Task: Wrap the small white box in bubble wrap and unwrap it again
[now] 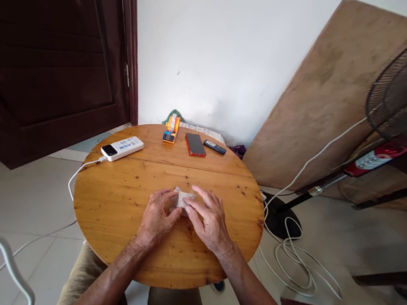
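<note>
A small pale, roughly square packet (182, 200), with what looks like crinkled see-through plastic at its edges, is between my hands over the round wooden table (107, 221). My left hand (158, 215) is curled at the packet's left side, thumb at its lower edge and index finger near its top. From the right, my right hand (209, 218) presses fingertips on the packet, its index finger raised a little. My fingers cover parts of the packet, and what is inside cannot be made out.
On the table's far side are a white power bank (123, 148) with a cable, an orange tape dispenser (172, 129), a red-edged phone (195, 145) and a small dark device (214, 147). At the right stand a fan (400, 94), a leaning board (316, 91) and coiled white cable (299, 272).
</note>
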Demonstrator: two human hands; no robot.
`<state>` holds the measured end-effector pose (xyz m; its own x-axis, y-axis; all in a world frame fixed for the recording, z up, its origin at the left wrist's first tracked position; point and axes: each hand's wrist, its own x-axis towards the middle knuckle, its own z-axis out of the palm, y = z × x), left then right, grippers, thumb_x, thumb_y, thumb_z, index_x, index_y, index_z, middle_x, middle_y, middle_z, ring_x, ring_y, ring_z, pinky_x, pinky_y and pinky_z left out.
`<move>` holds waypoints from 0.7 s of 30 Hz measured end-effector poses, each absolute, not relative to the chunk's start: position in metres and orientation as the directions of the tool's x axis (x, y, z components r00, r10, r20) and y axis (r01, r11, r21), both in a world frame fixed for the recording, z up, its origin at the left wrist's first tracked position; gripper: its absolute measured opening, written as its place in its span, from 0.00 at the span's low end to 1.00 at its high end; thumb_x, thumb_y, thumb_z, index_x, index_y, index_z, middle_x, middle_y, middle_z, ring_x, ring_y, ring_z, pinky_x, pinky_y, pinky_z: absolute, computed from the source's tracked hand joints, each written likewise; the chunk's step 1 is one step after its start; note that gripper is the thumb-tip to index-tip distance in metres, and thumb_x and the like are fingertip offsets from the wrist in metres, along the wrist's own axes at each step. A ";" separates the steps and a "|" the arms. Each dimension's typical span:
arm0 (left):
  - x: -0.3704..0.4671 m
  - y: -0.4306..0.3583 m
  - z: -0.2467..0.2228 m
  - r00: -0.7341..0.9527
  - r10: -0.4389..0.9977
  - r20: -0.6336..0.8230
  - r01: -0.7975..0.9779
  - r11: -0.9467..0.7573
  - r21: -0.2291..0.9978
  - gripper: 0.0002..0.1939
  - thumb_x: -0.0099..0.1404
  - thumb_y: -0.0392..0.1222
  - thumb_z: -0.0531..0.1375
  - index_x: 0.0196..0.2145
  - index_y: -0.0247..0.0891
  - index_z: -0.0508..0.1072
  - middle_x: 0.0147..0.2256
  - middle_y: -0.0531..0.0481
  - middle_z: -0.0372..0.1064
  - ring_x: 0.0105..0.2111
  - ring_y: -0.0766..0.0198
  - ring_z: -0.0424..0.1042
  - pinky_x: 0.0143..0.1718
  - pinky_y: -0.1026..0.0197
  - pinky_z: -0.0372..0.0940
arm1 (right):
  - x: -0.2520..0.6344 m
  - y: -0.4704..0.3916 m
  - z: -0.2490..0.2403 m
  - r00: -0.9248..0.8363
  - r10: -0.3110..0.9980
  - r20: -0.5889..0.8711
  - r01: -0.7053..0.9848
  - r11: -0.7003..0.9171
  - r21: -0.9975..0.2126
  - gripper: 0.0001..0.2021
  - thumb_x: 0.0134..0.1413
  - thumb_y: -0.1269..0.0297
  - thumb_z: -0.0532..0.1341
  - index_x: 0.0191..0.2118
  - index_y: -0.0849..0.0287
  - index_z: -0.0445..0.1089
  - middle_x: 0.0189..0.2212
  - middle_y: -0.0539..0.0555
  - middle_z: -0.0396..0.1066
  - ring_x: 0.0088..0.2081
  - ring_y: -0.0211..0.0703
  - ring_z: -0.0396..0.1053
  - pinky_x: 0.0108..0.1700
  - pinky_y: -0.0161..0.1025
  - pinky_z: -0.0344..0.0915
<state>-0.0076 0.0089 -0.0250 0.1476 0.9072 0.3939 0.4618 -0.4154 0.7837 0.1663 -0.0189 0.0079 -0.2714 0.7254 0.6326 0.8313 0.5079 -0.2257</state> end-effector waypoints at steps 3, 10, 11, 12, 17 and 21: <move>-0.007 0.010 -0.027 0.142 0.897 0.419 0.464 -0.434 0.772 0.18 0.60 0.41 0.63 0.49 0.40 0.74 0.51 0.43 0.72 0.53 0.53 0.69 0.58 0.48 0.64 | 0.165 -0.023 0.009 -0.308 0.730 0.610 0.834 0.516 -0.196 0.10 0.63 0.64 0.57 0.47 0.54 0.73 0.57 0.60 0.66 0.57 0.54 0.64 0.55 0.52 0.62; -0.010 0.010 -0.030 0.152 0.893 0.424 0.410 -0.447 0.795 0.22 0.54 0.33 0.59 0.49 0.37 0.74 0.52 0.41 0.71 0.54 0.52 0.69 0.59 0.47 0.63 | 0.165 -0.022 0.006 -0.255 0.784 0.566 0.819 0.486 -0.304 0.10 0.61 0.61 0.59 0.46 0.55 0.70 0.58 0.59 0.65 0.55 0.53 0.65 0.55 0.51 0.61; -0.011 0.010 -0.030 0.161 0.893 0.420 0.396 -0.448 0.802 0.24 0.53 0.31 0.58 0.49 0.36 0.74 0.52 0.41 0.70 0.54 0.51 0.68 0.59 0.47 0.63 | 0.166 -0.022 0.005 -0.237 0.783 0.576 0.812 0.485 -0.326 0.09 0.61 0.61 0.58 0.45 0.55 0.70 0.57 0.59 0.66 0.55 0.53 0.65 0.55 0.51 0.61; -0.011 0.010 -0.030 0.167 0.894 0.416 0.383 -0.448 0.808 0.25 0.52 0.30 0.57 0.49 0.36 0.74 0.52 0.41 0.70 0.54 0.51 0.68 0.59 0.46 0.62 | 0.167 -0.021 0.004 -0.215 0.780 0.587 0.804 0.483 -0.348 0.08 0.62 0.61 0.58 0.44 0.55 0.70 0.56 0.59 0.67 0.55 0.52 0.65 0.55 0.50 0.61; -0.013 0.012 -0.031 0.168 0.904 0.394 0.327 -0.428 0.843 0.25 0.49 0.30 0.56 0.46 0.36 0.75 0.52 0.41 0.70 0.54 0.51 0.69 0.59 0.46 0.62 | 0.171 -0.019 -0.001 -0.144 0.773 0.617 0.784 0.469 -0.406 0.11 0.63 0.62 0.56 0.49 0.56 0.68 0.55 0.60 0.67 0.57 0.51 0.64 0.57 0.49 0.60; -0.014 0.013 -0.030 0.149 0.919 0.364 0.283 -0.393 0.875 0.25 0.49 0.31 0.55 0.46 0.36 0.75 0.51 0.42 0.71 0.54 0.52 0.69 0.59 0.47 0.63 | 0.169 -0.018 -0.001 -0.240 0.773 0.587 0.811 0.492 -0.316 0.16 0.63 0.61 0.56 0.54 0.55 0.68 0.60 0.60 0.62 0.58 0.53 0.63 0.57 0.51 0.61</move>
